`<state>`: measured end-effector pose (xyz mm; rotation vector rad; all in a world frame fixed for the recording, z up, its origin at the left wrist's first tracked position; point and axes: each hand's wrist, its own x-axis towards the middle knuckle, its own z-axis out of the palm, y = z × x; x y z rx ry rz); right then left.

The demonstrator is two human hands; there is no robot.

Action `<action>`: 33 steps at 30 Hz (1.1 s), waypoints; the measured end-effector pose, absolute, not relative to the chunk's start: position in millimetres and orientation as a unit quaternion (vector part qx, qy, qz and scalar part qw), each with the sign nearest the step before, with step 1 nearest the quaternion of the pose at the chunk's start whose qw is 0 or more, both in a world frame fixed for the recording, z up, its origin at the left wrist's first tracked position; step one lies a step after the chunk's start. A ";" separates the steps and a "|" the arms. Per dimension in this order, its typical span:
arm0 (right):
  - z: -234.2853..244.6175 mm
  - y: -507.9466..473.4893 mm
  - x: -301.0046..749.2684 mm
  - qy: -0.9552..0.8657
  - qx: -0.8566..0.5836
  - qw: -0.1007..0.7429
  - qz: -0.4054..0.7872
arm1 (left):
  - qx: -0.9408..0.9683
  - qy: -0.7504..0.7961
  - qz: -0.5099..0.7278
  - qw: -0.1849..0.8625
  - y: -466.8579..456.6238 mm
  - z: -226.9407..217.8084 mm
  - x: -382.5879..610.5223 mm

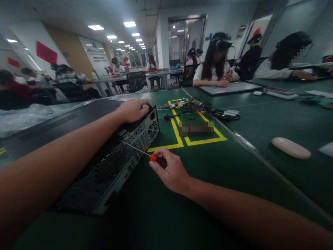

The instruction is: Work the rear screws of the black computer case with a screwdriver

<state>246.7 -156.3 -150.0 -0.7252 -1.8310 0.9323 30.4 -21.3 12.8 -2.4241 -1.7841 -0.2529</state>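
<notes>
A black desktop computer case (80, 116) lies on its side on the green table, its metal rear panel with vents and ports turned towards me and the right. My left hand (134, 110) rests on top of the case near the rear edge, fingers laid over it. In my right hand (173, 170), closed round the handle, is a screwdriver (153, 157) with an orange collar and dark grip. Its thin shaft runs up and left to the rear panel, near the expansion slots. The tip's exact contact is too small to make out.
Bundled black cables (199, 106) lie behind yellow tape markings (166, 147), beside a blurred block (196, 128). A pale oval object (291, 148) sits to the right. Clear plastic wrap (23, 121) lies behind the case. Several people work at tables beyond.
</notes>
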 end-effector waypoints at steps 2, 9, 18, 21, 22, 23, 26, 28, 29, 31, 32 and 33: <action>-150.2 -156.2 246.6 -0.746 -0.296 0.463 0.376 | -0.801 -0.589 -0.086 0.065 -20.8 12.4 30.0; -152.5 -156.3 246.1 -0.749 -0.297 0.466 0.367 | -0.802 -0.588 -0.081 0.072 -20.1 12.7 29.5; -152.0 -153.2 247.9 -0.778 -0.303 0.458 0.307 | -0.802 -0.586 -0.096 0.061 -17.9 11.7 27.8; -152.7 -152.2 247.6 -0.782 -0.292 0.461 0.299 | -0.798 -0.595 -0.078 0.055 -18.1 12.7 28.2; -153.2 -152.1 247.4 -0.783 -0.289 0.464 0.299 | -0.798 -0.595 -0.074 0.053 -18.3 13.0 28.3; -153.8 -152.3 247.1 -0.782 -0.286 0.466 0.299 | -0.799 -0.595 -0.073 0.052 -18.4 13.1 28.2; -155.2 -153.7 246.6 -0.777 -0.287 0.472 0.303 | -0.801 -0.591 -0.084 0.050 -18.4 12.7 27.4; -155.6 -154.5 246.5 -0.773 -0.293 0.471 0.308 | -0.802 -0.589 -0.090 0.050 -18.2 12.2 27.0; -155.7 -154.7 246.5 -0.771 -0.297 0.469 0.311 | -0.802 -0.588 -0.089 0.050 -18.2 12.1 26.9; -155.3 -154.4 246.6 -0.770 -0.302 0.464 0.317 | -0.804 -0.586 -0.085 0.049 -18.2 12.1 27.0; -155.0 -154.0 246.6 -0.770 -0.303 0.463 0.319 | -0.804 -0.586 -0.084 0.050 -18.3 12.2 27.2; -154.6 -153.6 246.7 -0.770 -0.303 0.461 0.321 | -0.803 -0.588 -0.084 0.051 -18.4 12.3 27.3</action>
